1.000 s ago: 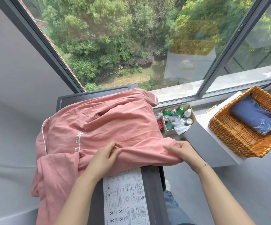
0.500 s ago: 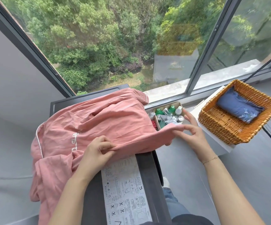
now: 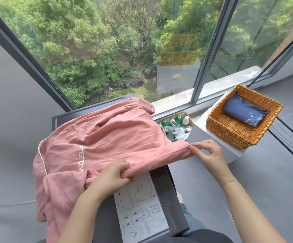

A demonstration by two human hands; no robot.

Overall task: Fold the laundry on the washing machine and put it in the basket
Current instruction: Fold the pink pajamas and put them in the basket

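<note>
Nearest, on the washer (image 3: 161,193), the left hand (image 3: 111,176) bunches the pink top's (image 3: 107,137) hem while the right hand (image 3: 208,153) pinches its far corner, stretching the edge taut, likely to square it for folding, and beyond them the basket (image 3: 229,130) waits.

Matt pink cloth shirt (image 3: 107,137) (wicker basket (image 3: 229,132))

Rumpled pink garment (image 3: 107,142) spread over the dark washing machine (image 3: 161,193); wicker basket (image 3: 229,130) holds seemingly folded blue cloth (image 3: 243,112).
</note>
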